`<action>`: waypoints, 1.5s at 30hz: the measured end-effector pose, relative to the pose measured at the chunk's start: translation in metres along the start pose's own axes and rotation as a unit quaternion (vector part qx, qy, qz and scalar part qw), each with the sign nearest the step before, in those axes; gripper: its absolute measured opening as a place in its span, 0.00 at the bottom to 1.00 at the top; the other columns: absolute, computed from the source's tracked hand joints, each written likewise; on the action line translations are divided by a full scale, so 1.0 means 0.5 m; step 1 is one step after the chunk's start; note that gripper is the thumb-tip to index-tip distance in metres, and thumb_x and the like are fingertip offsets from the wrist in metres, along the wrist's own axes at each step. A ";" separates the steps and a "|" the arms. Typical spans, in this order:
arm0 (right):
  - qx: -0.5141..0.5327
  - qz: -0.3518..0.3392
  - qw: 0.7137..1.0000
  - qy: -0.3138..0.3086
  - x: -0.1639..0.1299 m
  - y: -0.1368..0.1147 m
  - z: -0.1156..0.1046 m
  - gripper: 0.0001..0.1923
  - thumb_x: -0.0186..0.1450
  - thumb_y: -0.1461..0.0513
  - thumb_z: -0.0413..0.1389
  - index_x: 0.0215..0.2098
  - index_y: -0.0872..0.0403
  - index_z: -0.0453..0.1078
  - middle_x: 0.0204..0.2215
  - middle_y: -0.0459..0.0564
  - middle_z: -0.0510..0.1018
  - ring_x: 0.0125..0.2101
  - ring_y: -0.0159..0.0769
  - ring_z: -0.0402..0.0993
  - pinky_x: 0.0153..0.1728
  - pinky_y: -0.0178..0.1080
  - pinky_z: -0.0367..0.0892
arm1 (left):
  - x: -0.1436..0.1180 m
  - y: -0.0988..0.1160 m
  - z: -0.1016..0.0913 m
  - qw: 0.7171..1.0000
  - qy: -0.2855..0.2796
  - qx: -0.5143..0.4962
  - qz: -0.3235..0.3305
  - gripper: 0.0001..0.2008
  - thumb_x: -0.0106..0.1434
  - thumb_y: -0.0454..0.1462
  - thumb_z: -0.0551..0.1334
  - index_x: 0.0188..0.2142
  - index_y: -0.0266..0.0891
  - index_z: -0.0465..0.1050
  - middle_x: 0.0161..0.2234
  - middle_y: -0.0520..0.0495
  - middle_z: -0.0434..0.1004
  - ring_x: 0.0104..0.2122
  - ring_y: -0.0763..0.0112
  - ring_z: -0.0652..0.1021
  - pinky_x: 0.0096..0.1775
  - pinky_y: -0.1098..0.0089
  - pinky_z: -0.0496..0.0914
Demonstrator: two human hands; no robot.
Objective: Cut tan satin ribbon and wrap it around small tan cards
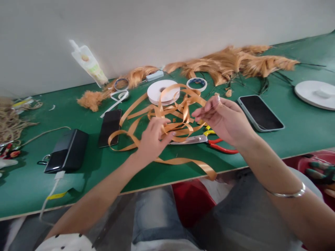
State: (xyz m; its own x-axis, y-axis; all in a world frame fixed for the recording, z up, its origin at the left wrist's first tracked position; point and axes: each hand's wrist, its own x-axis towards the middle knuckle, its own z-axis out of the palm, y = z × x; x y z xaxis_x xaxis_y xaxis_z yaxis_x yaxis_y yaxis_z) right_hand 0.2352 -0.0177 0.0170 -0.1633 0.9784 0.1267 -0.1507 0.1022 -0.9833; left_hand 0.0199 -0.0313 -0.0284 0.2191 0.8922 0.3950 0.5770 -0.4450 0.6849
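Note:
My left hand (153, 137) is over a tangle of orange satin ribbon (131, 131), thumb and forefinger apart, with ribbon loops close behind the fingertips. To its right, my right hand (226, 116) is raised with thumb and fingers drawn together. Something small and shiny shows at its fingertips, too unclear to name. Beneath and between the hands lie scissors (192, 140) with red and yellow handles. One ribbon end hangs over the table's front edge. A white ribbon spool (163, 91) lies flat behind the tangle.
A dark phone (110, 128) and a black box-shaped device (67, 151) with a white cable are at left. Another phone (261, 113) and a white disc (316, 94) lie at right. Orange fibre bunches (227, 62) line the wall, near a tape roll (196, 84).

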 end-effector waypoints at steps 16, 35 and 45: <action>-0.059 -0.140 0.988 -0.015 -0.015 0.000 0.018 0.17 0.64 0.49 0.54 0.25 0.52 0.67 0.21 0.45 0.74 0.24 0.31 0.72 0.29 0.37 0.70 | -0.025 0.053 0.041 0.802 -0.292 -0.477 -0.209 0.26 0.55 0.42 0.68 0.40 0.44 0.49 0.61 0.36 0.58 0.31 0.78 0.79 0.38 0.69 0.71; 0.064 0.050 0.996 0.027 0.015 -0.011 -0.027 0.15 0.66 0.51 0.51 0.27 0.51 0.64 0.08 0.34 0.50 0.10 0.25 0.49 0.18 0.33 0.59 | -0.016 0.011 0.031 0.933 -0.138 -0.282 -0.175 0.16 0.57 0.47 0.63 0.24 0.37 0.67 0.18 0.57 0.55 0.17 0.82 0.57 0.19 0.74 0.49; -0.459 -0.018 0.885 0.074 0.013 0.007 -0.038 0.05 0.54 0.67 0.61 0.23 0.52 0.71 0.12 0.39 0.60 0.16 0.27 0.54 0.22 0.35 0.51 | 0.000 -0.017 0.002 0.937 -0.103 -0.307 -0.131 0.16 0.58 0.43 0.64 0.20 0.36 0.66 0.18 0.55 0.58 0.18 0.81 0.57 0.21 0.72 0.50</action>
State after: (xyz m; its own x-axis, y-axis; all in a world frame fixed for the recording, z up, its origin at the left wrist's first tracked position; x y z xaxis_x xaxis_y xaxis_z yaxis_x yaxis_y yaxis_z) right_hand 0.2522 -0.0078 0.0118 -0.0357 0.9773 0.2089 0.7135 0.1713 -0.6794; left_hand 0.0157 -0.0274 -0.0350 0.3171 0.9449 0.0815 0.0847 -0.1138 0.9899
